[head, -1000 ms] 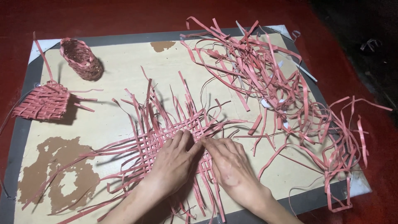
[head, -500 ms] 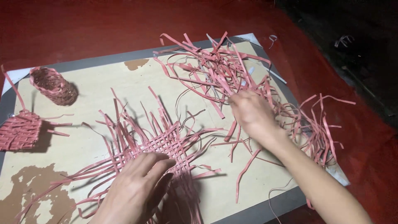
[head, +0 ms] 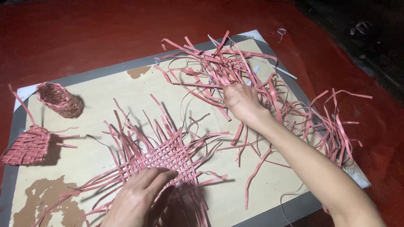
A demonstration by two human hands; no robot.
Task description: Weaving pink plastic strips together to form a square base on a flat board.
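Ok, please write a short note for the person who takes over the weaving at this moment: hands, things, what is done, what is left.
Left hand: flat on the half-woven pink strip mat, pressing it to the beige board.
Right hand: in the pile of loose pink strips; its grip is hidden.
Done: mat centre woven; small woven pink basket and flat woven pink piece lie at the board's left.
Left: mat ends are loose and unwoven.

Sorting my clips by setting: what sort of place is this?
Likely a home craft spot on a red floor: a work board, a heap of pink strips, a half-woven mat.
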